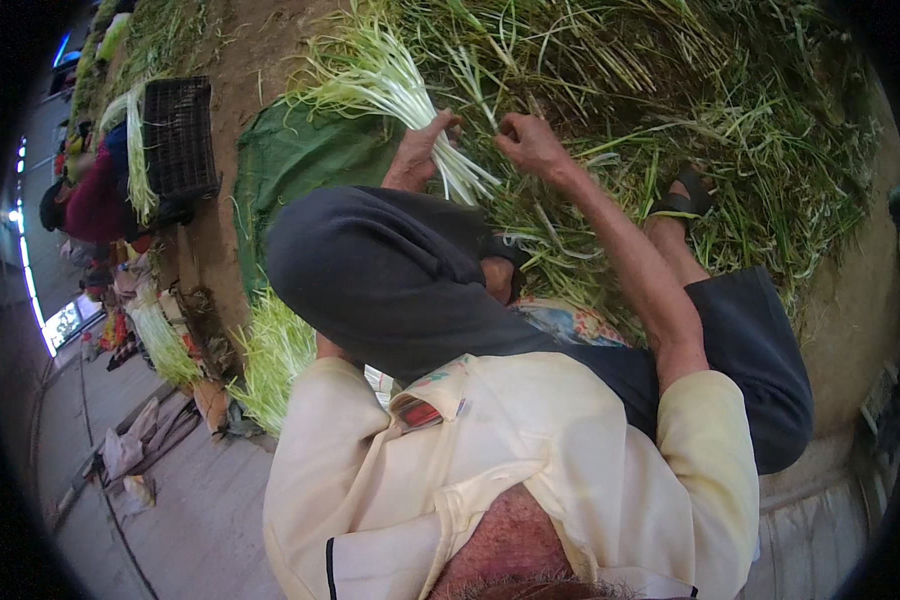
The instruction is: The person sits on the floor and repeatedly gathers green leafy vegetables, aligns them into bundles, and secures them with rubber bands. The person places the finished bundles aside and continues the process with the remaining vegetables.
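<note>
My left hand (422, 147) is closed around a bundle of pale green-white stalks (412, 101), perhaps garlic chives or shoots, with leafy ends fanned to the upper left and white ends pointing lower right. Just right of it, my right hand (526, 142) has thumb and fingers pinched at the white end of a thin stalk (480, 101). The hands are apart. Under the bundle's leafy end lies a green woven sheet (307, 161). Loose green stalks and leaves (630, 67) cover the ground beyond and to the right of my hands.
More pale stalks (274, 352) lie beside my bent left knee. A dark woven crate (180, 139) stands at the left, near another person in a dark red top (94, 199). Further stalks (157, 337) and cloths (131, 439) lie lower left. My sandaled foot (682, 196) rests on the greens.
</note>
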`<state>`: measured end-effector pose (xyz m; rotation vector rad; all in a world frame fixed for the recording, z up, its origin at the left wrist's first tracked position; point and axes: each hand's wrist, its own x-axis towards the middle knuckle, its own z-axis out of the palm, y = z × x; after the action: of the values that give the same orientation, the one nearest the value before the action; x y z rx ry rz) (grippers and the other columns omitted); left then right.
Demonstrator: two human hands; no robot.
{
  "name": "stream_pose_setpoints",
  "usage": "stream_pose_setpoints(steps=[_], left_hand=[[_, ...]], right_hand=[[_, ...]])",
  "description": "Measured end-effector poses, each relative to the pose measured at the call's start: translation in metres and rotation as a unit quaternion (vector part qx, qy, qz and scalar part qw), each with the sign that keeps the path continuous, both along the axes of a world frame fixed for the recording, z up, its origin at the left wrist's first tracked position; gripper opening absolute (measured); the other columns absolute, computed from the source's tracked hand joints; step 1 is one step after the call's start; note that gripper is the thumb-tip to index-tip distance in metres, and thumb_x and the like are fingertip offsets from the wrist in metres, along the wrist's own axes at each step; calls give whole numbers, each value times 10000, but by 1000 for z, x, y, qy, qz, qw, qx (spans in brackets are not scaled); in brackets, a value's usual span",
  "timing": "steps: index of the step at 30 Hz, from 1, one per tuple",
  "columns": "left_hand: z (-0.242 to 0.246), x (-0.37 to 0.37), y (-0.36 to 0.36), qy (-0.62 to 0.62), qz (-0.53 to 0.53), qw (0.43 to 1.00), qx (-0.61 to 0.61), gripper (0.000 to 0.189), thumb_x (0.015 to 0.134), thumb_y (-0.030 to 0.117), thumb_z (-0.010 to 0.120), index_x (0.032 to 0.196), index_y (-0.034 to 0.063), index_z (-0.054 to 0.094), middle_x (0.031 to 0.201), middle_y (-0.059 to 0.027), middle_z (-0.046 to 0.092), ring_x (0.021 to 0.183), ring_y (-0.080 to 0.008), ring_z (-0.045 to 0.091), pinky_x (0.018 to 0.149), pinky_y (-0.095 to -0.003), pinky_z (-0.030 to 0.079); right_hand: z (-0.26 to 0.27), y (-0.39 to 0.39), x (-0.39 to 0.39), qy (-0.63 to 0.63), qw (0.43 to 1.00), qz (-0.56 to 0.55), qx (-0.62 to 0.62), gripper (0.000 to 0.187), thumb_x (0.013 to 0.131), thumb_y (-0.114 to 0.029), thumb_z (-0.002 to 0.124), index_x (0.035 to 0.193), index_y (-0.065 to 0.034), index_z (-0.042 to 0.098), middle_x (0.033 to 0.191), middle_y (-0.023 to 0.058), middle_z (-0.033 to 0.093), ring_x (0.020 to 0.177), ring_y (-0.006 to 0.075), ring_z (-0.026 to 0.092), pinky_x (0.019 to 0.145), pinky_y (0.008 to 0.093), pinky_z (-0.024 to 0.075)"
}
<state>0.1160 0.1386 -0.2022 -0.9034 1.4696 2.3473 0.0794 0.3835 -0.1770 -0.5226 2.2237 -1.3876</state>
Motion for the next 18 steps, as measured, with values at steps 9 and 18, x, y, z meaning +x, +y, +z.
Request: stream_pose_setpoints(steps=[9,18], left_hand=[[22,13,5,-24,-89,996,-2,247,924,133,742,1136,69,634,1019,-73,720,760,-139,669,610,-295,584],[16,20,8,2,-55,998,-12,268,884,114,791,1113,47,668,939,-26,677,793,-156,648,664,-347,534]], right_hand=[[19,-4,46,-101,990,65,-74,295,912,-264,651,1002,17,661,818,86,661,713,181,603,658,388,488],[-5,-40,9,-292,939,-84,-161,465,981,-461,603,1037,0,636,729,22,540,558,130,492,526,331,425]])
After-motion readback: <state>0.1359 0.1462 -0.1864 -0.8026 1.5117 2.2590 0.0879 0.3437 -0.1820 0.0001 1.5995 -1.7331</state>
